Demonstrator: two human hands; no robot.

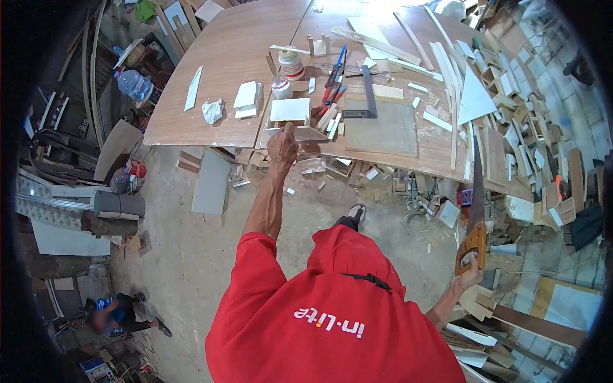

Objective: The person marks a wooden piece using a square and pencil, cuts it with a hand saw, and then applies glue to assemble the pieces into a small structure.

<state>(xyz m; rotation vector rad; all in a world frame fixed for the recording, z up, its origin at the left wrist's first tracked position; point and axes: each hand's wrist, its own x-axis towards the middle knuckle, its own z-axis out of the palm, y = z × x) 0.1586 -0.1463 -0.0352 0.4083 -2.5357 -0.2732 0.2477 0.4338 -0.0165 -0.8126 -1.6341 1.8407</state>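
Note:
My left hand [283, 145] is closed at the front edge of a small wooden box [309, 133] with a white panel [290, 110] on top, at the table's near edge. Its fingertips are partly hidden. Far to the right, my right hand [470, 273] grips the wooden handle of a handsaw [477, 198], whose blade points up toward the table's edge. Behind the box stand a white bottle [281, 88] and a jar [292, 66]. Red-handled pliers [329, 96] and a dark try square [369, 96] lie to its right.
The wooden table [239, 48] holds stacked white pieces [247, 99], a crumpled cloth [212, 112] and long strips [450, 96]. Offcuts are piled on the right and under the table. A board [211, 182] leans at the table's front left. Another person [115, 315] is at the lower left.

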